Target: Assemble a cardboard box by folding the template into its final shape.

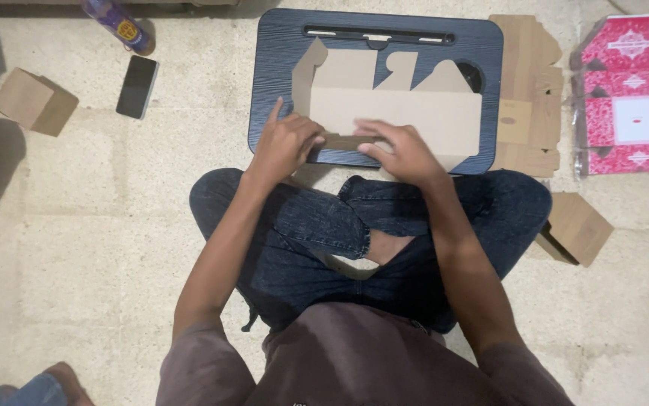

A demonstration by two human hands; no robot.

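A person sits cross-legged on a pale stone floor, seen from above. A dark blue lap tray lies on the floor just past the knees. On it lies a flat, unfolded cardboard box blank, brown, with cut flaps pointing away from the person. Its near edge reaches the tray's near rim.

Both hands rest on the blank's near edge, close together but not touching. The left hand presses down on the left end of a narrow folded flap, forefinger stretched out toward the tray's middle. The right hand lies palm down over the same flap, fingers spread flat. Neither hand is closed around anything; they press rather than grasp.

Just right of the tray lies a stack of flat brown blanks, touching its side. Further right lie red printed blanks in clear wrap. A folded brown box sits by the right knee; another folded box stands well to the left. A dark phone and a bottle lie left of the tray, with open floor between them and the left arm.
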